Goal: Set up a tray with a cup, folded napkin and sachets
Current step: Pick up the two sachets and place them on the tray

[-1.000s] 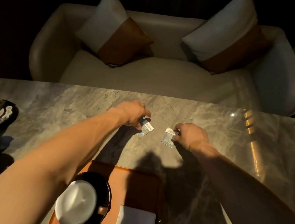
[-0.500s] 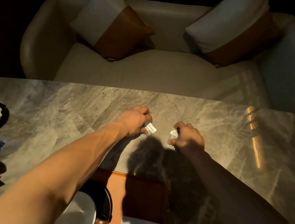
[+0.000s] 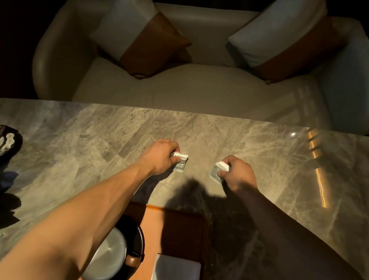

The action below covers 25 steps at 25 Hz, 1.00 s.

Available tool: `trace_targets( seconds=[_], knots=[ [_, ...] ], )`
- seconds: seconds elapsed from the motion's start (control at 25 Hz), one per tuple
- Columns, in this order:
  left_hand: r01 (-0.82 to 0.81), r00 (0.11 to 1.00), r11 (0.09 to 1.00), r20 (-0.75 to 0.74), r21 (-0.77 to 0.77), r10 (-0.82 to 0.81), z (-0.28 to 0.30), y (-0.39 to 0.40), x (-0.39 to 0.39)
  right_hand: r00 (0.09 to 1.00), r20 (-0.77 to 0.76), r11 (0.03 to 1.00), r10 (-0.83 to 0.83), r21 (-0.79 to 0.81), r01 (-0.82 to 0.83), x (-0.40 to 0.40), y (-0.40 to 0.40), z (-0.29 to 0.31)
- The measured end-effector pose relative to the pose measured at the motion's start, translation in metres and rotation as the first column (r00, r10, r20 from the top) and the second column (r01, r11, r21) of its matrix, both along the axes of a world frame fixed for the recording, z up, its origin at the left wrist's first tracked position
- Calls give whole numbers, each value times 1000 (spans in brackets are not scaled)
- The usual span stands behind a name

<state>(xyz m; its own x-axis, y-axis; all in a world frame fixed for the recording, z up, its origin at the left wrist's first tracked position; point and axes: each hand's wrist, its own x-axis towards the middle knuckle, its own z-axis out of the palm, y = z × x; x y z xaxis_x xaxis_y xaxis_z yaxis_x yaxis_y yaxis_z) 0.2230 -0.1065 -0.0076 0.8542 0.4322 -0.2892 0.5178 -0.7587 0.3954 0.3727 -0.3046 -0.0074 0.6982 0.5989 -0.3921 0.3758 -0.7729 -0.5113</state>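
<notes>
Step in hand, as judged: collecting the two sachets from the marble table (image 3: 270, 155) for transfer to the tray (image 3: 151, 233). Left hand (image 3: 161, 158) has fingers curled over the left sachet (image 3: 179, 162), pinching its left edge; right hand (image 3: 239, 174) likewise pinches the right sachet (image 3: 217, 173) at its right side. Both packets lie mid-table, apart from each other, and appear to be at or barely off the stone; cannot tell which. The tray sits at the near edge, between the forearms, already carrying the cup (image 3: 108, 256) on its left part and the folded napkin (image 3: 174, 278) on its right part. To do this well: flat packets on polished stone resist a straight lift, so tip one edge up or slide until a finger gets under, then hold by the sealed margin, not the filled middle. Bring both hands near along the gap between the forearms; the bare orange strip at the tray's far side, ahead of cup and napkin, looks the likeliest landing spot. Room: open marble left, right and far of the hands; the far table edge is well beyond them, with a sofa (image 3: 185, 88) past it. The left forearm passes over the cup, so keep it raised on withdrawal. Dark objects (image 3: 4, 143) sit at the far-left edge, well apart from the path.
</notes>
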Motion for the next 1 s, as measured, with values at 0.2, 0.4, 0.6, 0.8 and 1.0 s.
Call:
trace_targets(
  seconds=[0.2,0.4,0.6,0.8,1.0],
  knots=[
    [-137,988,987,55,-84,142,10,-23,-30,997,-54,994,-49,98,54,-23,-24,9],
    [-211,970,965,93,-154,227,16,-47,-61,995,-97,984,-38,168,54,-51,-43,16],
    [-209,964,942,106,-263,243,22,-74,-89,992,-126,978,2,209,25,-86,-67,11],
    [-158,986,944,8,-291,168,22,-94,-104,982,-167,981,90,183,-59,-112,-82,1],
    [-36,985,955,-173,-296,-16,15,-105,-103,977,-110,982,180,80,-172,-124,-78,-6]
  ],
)
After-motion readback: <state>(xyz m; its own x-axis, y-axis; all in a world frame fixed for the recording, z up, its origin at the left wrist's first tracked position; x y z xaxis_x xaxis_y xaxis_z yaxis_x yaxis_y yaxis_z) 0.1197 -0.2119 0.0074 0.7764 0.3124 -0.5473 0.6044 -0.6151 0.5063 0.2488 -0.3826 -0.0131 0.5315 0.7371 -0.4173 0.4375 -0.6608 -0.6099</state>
